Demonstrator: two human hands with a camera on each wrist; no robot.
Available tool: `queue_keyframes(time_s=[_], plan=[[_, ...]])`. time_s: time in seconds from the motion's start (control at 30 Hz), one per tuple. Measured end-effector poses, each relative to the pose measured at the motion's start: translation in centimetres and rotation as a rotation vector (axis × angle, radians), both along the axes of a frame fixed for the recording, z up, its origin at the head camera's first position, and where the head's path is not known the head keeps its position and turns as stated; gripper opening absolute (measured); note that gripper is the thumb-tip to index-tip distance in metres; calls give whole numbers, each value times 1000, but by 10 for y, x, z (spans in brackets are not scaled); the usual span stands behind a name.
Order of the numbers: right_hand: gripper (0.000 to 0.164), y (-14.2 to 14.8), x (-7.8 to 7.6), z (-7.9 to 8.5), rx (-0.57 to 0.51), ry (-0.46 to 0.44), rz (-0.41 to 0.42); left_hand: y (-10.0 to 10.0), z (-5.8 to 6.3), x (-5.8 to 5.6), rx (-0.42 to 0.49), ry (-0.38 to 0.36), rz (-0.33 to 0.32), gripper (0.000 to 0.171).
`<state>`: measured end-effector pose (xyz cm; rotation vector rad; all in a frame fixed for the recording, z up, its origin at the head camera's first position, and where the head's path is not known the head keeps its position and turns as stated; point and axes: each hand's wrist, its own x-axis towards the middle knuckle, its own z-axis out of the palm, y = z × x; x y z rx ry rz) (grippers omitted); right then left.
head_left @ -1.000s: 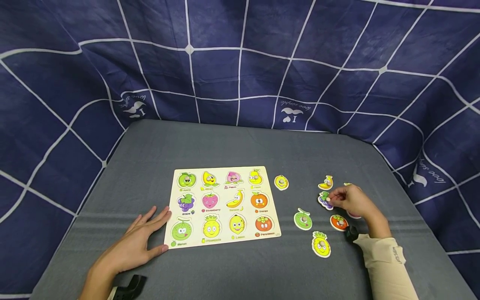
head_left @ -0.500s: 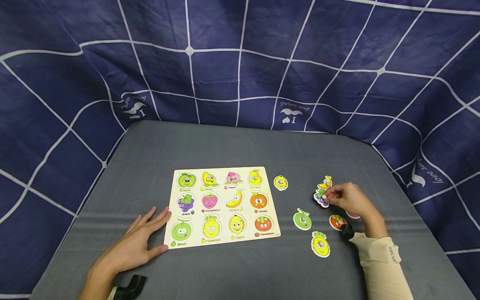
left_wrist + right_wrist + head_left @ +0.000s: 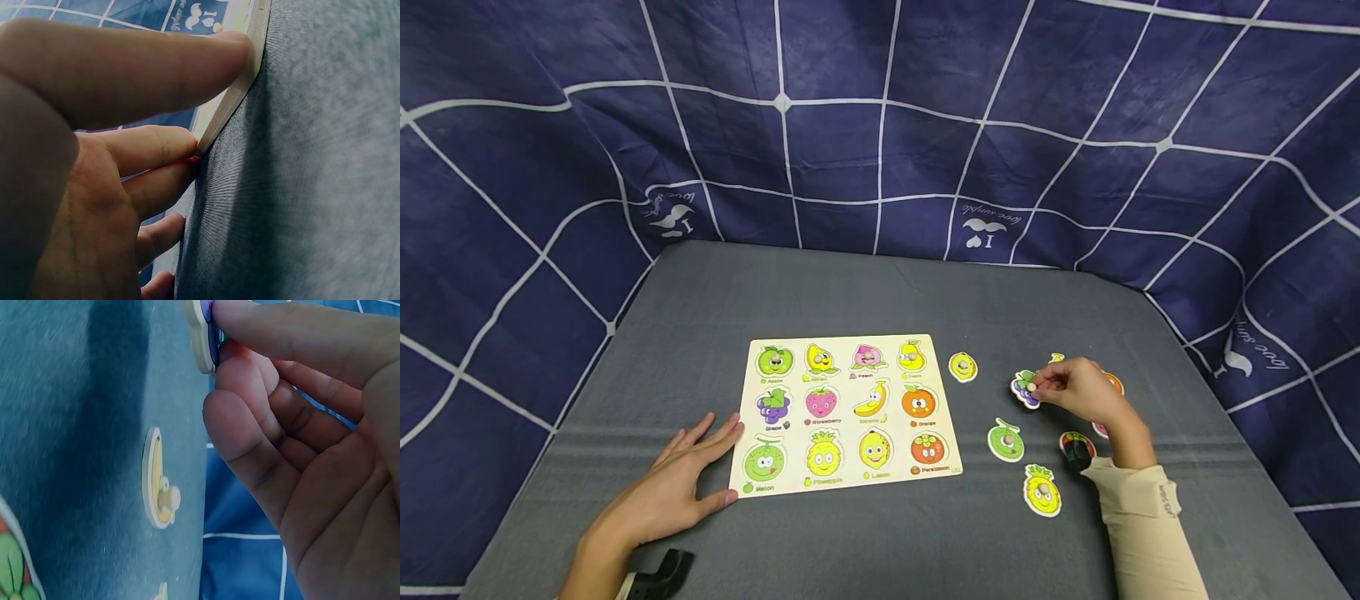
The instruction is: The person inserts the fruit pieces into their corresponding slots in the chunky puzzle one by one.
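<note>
On a grey bench (image 3: pixel 865 292), before a dark blue cloth (image 3: pixel 831 150) crossed by white lines, I see a cream fruit board (image 3: pixel 848 450) lying flat. The person's left hand (image 3: pixel 666 487) has its fingers spread, fingertips and thumb touching the board's left edge. To the right of the board, the right hand (image 3: pixel 1084 393) has its grip closed on a grape piece (image 3: pixel 1023 389), pinching its knob; I cannot tell whether the piece clears the bench. A round yellow piece (image 3: pixel 962 367) lies just beside the board. Nearer the person are a green melon piece (image 3: pixel 1005 440) and a pineapple piece (image 3: pixel 1042 490). A banana piece (image 3: pixel 1057 357) is mostly hidden behind the right hand.
</note>
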<state>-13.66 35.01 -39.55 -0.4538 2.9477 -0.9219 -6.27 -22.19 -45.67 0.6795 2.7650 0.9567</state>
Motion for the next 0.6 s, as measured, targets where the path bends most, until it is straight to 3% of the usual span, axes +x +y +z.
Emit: queue_keyframes(time_s=[0.6], plan=[[9,-26,-11,2,1,-25,18,0,0,0,0,1,-2,84]])
